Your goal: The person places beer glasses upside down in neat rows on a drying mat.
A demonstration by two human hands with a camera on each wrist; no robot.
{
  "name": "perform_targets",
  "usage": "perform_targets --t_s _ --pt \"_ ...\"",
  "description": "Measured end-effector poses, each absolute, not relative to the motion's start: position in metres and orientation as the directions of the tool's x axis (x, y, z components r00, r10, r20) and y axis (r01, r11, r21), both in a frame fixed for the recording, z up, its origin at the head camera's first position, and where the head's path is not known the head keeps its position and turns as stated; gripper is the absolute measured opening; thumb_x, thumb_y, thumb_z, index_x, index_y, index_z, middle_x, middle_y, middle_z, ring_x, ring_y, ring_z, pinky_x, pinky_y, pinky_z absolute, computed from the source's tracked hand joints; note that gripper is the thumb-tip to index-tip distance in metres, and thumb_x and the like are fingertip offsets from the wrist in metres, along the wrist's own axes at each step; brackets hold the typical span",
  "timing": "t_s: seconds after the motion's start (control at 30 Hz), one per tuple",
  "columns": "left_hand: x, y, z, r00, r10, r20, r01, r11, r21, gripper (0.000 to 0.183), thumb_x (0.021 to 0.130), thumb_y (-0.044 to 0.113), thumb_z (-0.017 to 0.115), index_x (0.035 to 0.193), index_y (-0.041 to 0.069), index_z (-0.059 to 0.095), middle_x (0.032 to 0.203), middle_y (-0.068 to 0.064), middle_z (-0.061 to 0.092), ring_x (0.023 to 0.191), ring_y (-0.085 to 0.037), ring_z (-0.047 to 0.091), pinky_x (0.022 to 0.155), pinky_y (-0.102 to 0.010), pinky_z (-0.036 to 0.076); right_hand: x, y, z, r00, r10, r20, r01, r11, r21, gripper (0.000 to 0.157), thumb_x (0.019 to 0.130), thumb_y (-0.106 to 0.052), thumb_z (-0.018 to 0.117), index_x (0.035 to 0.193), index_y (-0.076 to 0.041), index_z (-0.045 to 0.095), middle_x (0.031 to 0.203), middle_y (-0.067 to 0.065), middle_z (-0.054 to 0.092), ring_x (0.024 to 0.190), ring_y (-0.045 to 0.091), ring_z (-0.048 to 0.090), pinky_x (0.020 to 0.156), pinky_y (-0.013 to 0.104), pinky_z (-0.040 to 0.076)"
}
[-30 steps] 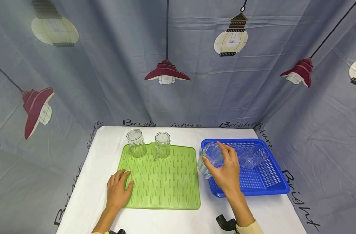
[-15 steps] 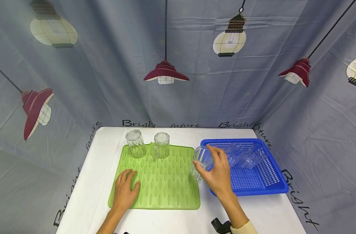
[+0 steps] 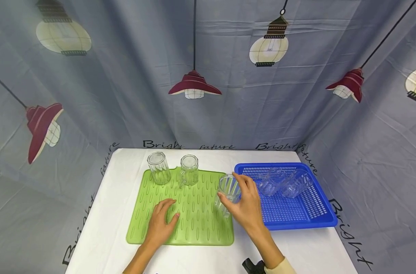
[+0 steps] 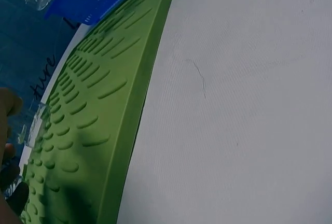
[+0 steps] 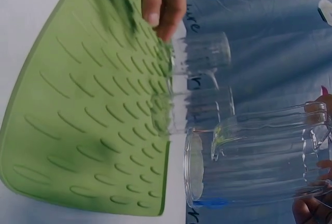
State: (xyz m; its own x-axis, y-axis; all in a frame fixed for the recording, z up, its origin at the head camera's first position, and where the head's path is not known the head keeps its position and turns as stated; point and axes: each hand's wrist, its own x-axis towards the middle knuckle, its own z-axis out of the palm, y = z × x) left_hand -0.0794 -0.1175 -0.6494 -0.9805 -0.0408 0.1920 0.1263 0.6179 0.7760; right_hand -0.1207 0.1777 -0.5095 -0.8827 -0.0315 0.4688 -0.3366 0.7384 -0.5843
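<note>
My right hand (image 3: 247,207) grips a clear glass mug (image 3: 228,185) near its base, over the right part of a green ridged mat (image 3: 194,228). In the right wrist view the mug (image 5: 254,167) has its open rim towards the mat side. My left hand (image 3: 161,224) hovers at or just above the mat's front left area, fingers relaxed and thumb apart, holding nothing; contact cannot be told. Upside down at the mat's back edge stand a ribbed glass (image 3: 159,169) and a glass mug (image 3: 189,171) with its handle to the left.
A blue perforated basket (image 3: 285,224) stands right of the mat, with clear glassware (image 3: 293,186) lying at its back. White cloth (image 3: 194,258) covers the table. A grey lamp-print curtain (image 3: 208,121) hangs behind and at both sides.
The right hand has carried the glass mug leftwards from the basket's left edge to over the mat. My left hand has shifted rightwards from the mat's left edge. The basket stays in place.
</note>
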Motion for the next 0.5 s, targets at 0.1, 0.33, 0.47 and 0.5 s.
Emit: perform_targets --t_s 0.1,0.33,0.47,0.5 --pt "-0.079 -0.108 -0.648 -0.982 0.002 0.188 0.154 0.589 0.793 0.053 0.097 0.026 0.082 0.146 0.018 0.064 0.151 0.000 0.060 0.142 -0.034 0.058 0.109 -0.064 0.055 -0.119 0.174 -0.509 -0.882 -0.041 0.469 -0.346 0.733 -0.586 0.082 0.078 -0.037 0.095 0.148 -0.010 0.063 0.137 0.017 0.065 0.125 0.035 0.063 0.099 0.054 0.060" --pt "-0.082 -0.086 -0.645 -0.979 0.133 0.153 0.196 0.429 0.882 0.065 0.091 0.029 0.089 0.150 0.030 0.059 0.147 -0.001 0.064 0.135 -0.025 0.064 0.111 -0.050 0.058 -0.117 0.166 -0.508 -0.879 -0.063 0.472 -0.363 0.730 -0.579 0.082 0.078 -0.038 0.095 0.147 -0.010 0.063 0.137 0.017 0.065 0.127 0.036 0.063 0.103 0.056 0.060" --pt "-0.085 -0.073 -0.643 -0.973 0.187 0.134 0.188 0.315 0.930 0.070 0.090 0.027 0.090 0.151 0.032 0.056 0.150 -0.012 0.063 0.137 -0.030 0.063 0.114 -0.052 0.056 -0.115 0.160 -0.509 -0.872 -0.089 0.481 -0.383 0.737 -0.557 0.082 0.078 -0.040 0.095 0.147 -0.010 0.063 0.134 0.016 0.065 0.123 0.035 0.064 0.098 0.052 0.062" --pt "-0.085 -0.070 -0.642 -0.972 0.198 0.128 0.183 0.293 0.939 0.071 0.090 0.026 0.090 0.152 0.031 0.056 0.151 -0.013 0.062 0.138 -0.031 0.063 0.115 -0.053 0.056 -0.114 0.159 -0.510 -0.869 -0.098 0.485 -0.389 0.740 -0.548 0.082 0.078 -0.040 0.095 0.147 -0.009 0.063 0.133 0.015 0.065 0.122 0.034 0.064 0.095 0.051 0.062"
